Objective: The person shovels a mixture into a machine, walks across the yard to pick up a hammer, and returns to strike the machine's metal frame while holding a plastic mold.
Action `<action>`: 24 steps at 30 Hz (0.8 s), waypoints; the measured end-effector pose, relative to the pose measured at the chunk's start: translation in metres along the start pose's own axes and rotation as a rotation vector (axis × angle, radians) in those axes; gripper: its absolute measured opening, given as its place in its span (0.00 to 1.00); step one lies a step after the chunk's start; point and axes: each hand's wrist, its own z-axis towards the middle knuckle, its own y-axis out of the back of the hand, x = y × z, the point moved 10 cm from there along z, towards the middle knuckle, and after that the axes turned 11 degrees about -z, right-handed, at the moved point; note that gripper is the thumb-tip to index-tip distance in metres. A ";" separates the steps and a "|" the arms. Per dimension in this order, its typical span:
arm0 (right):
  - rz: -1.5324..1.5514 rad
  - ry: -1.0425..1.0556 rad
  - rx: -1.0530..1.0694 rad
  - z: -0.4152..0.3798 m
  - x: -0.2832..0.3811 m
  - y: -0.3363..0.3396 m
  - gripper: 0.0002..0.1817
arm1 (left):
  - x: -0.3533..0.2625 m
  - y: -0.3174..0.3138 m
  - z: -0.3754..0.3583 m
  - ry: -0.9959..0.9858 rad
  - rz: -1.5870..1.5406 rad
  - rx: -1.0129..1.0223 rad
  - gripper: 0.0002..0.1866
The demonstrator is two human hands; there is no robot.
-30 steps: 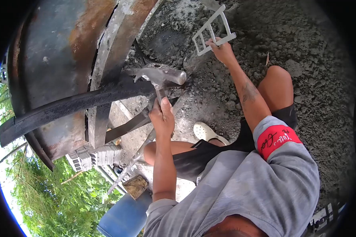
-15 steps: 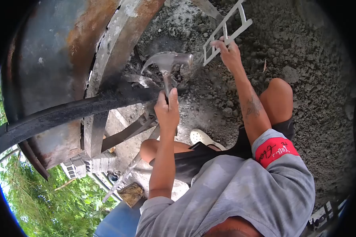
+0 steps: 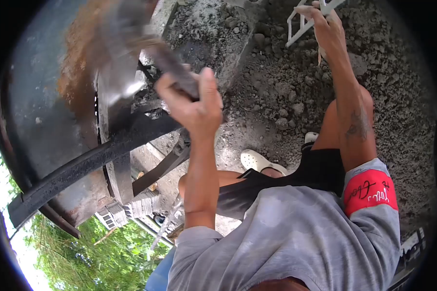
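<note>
My left hand grips the handle of a claw hammer, whose head is blurred by motion in front of a large rusty curved metal sheet. Below the hammer, a dark curved metal strip crosses that sheet. At the upper right, my right hand is closed around a white ladder-like metal frame, partly cut off by the top edge of the view. The frame is held above grey rubble.
Loose grey rubble covers the ground at the middle and right. Another dark metal strip slants beneath the curved one. Stacked grey blocks stand at the lower left, near green foliage. My foot in a white clog rests on the ground.
The hammer has swung up and left, its head now over the rusty sheet. My right hand has moved up and right with the white frame. The view has shifted slightly.
</note>
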 end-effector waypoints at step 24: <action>0.190 -0.075 -0.187 -0.003 0.051 0.018 0.08 | -0.016 -0.032 0.054 -0.525 -0.453 -0.010 0.04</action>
